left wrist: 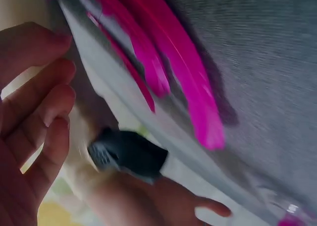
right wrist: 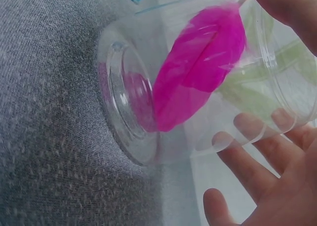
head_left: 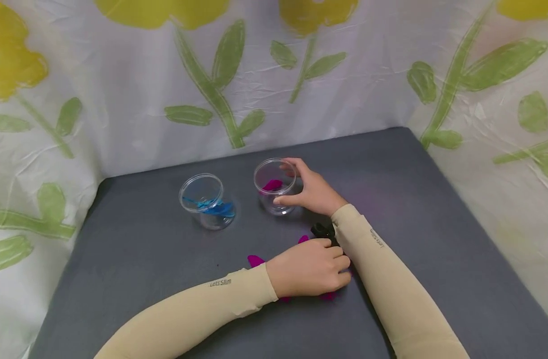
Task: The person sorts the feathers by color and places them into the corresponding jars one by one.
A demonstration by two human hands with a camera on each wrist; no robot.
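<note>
My right hand (head_left: 316, 192) is around the upper part of a clear plastic jar (head_left: 280, 209), thumb on the near side and fingers on the far side. A magenta feather (right wrist: 198, 72) leans inside this jar. Over the table, my left hand (head_left: 312, 269) hovers above loose magenta feathers (head_left: 255, 261), its fingers loosely curled with nothing visible in them. Several of these feathers (left wrist: 185, 62) lie beside the left fingers (left wrist: 57, 104) in the left wrist view. In the head view the left hand and forearm partly hide them.
Left of the held jar stands a second clear jar (head_left: 194, 211) with blue feathers (head_left: 219, 208) in it. A black device (head_left: 322, 231) sits on my right wrist. The grey tabletop (head_left: 135, 239) meets a flower-patterned curtain (head_left: 135, 99) at the back and sides.
</note>
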